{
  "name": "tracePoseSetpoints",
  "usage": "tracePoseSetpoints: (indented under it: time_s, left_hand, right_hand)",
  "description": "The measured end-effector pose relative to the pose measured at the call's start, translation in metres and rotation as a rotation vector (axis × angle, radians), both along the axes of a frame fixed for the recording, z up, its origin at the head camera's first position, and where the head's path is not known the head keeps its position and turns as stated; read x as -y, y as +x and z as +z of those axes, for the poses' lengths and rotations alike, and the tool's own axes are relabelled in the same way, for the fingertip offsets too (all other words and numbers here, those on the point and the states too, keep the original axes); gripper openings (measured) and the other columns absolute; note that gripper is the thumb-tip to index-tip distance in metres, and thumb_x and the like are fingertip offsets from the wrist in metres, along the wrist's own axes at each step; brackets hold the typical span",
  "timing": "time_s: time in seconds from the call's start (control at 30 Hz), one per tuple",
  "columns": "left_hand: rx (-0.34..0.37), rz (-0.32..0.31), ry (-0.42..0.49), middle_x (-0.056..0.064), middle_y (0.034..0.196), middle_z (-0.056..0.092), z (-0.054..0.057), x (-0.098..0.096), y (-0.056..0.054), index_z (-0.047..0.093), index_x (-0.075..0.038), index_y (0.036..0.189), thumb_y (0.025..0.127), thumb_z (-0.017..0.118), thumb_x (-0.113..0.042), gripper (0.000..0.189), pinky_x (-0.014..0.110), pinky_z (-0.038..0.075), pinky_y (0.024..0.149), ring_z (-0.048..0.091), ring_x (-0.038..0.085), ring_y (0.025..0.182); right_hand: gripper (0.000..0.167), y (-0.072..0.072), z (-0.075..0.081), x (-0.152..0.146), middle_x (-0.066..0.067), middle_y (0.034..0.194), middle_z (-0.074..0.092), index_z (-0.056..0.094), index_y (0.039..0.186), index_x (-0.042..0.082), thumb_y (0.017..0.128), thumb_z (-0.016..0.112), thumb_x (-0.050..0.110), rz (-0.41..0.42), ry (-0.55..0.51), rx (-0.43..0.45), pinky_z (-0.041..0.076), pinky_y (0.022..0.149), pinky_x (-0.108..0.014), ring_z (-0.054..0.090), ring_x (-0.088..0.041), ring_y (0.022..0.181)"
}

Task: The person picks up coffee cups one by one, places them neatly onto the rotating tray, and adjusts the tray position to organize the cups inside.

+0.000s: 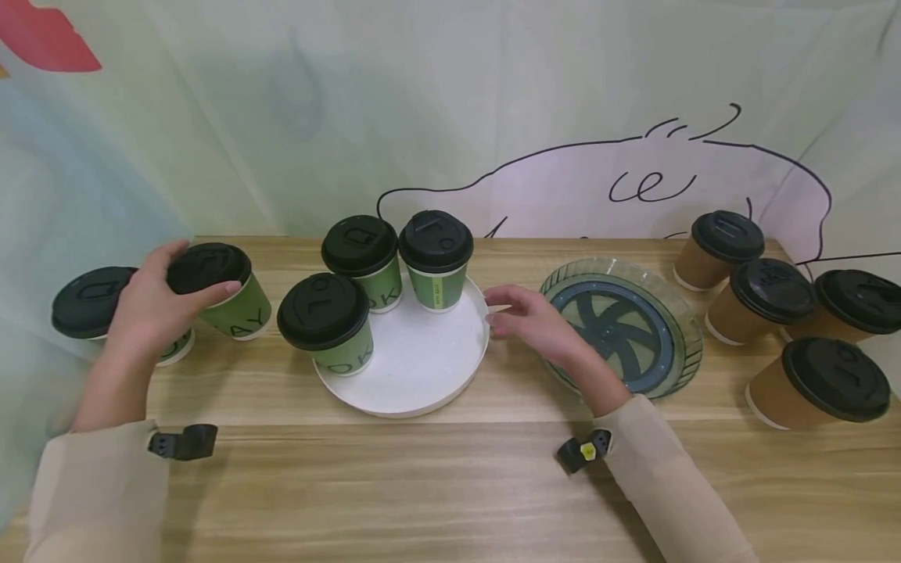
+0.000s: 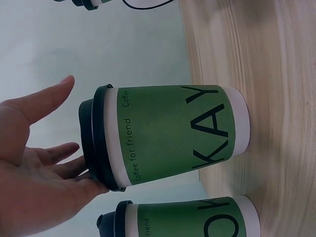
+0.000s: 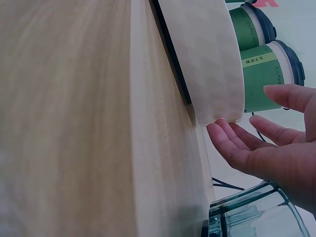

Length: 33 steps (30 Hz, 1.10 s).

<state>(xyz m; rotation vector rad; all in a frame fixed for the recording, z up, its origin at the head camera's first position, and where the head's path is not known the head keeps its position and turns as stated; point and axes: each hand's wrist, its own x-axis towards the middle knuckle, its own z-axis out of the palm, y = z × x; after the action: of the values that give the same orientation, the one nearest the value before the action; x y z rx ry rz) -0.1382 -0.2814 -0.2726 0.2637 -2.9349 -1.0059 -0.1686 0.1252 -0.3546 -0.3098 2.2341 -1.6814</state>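
One green cup (image 1: 242, 313) beneath a spread left hand (image 1: 151, 301)

The cup is set upright on the table to the left of a white stand (image 1: 415, 367), and letters ending in "AY" are shown on its side. Its black lid (image 1: 214, 264) is spanned by the left hand; in the left wrist view the thumb is held clear of the lid, while the lid's edge appears to be touched by fingers on the other side, so a firm grip is not seen. The stand's rim is touched by the fingertips of the right hand (image 1: 538, 324), whose thumb is held apart.

The cup is judged to be paper with a plastic lid: light if unfilled, though its contents are hidden, and easily dented. It is best held around the wall just below the lid, since the smooth lid may slip or be popped off. The stand looks stiff, and is best steadied by its side.

Three more green cups (image 1: 436, 285) are carried on the stand; an outermost green cup (image 1: 84, 305) is placed just beside the first. A glass dish (image 1: 688, 352) and four brown cups (image 1: 791, 399) are laid out to the right. The table (image 1: 366, 493) is wood-grained, and is backed by a pale cloth (image 1: 528, 78) printed with a line drawing (image 1: 549, 195).
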Motion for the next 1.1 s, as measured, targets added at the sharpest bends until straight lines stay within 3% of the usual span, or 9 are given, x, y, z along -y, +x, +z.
tracePoseSetpoints:
  time_s: [0.83,1.1]
  left_hand:
    - [0.043,0.027,-0.031,0.028,0.147,-0.001,-0.004,0.013,-0.008,-0.002,-0.005,0.146,0.083,0.052,-0.057,0.098,0.068,0.017,0.094,0.005,0.052,0.128]
    - [0.039,0.037,-0.035,0.028,0.147,0.002,-0.003,0.013,-0.009,-0.001,-0.005,0.146,0.084,0.052,-0.055,0.096,0.067,0.017,0.095,0.007,0.052,0.129]
  right_hand:
    - [0.040,0.002,0.003,0.001,-0.024,0.118,0.051,0.046,0.128,-0.004,0.089,0.054,0.004,-0.016,-0.023,-0.005,0.049,0.084,-0.040,0.057,-0.030,0.099]
    - [0.045,0.003,0.004,0.000,-0.016,0.127,0.051,0.048,0.129,0.001,0.087,0.059,0.011,-0.008,0.040,-0.018,0.043,0.092,-0.039,0.051,-0.027,0.113]
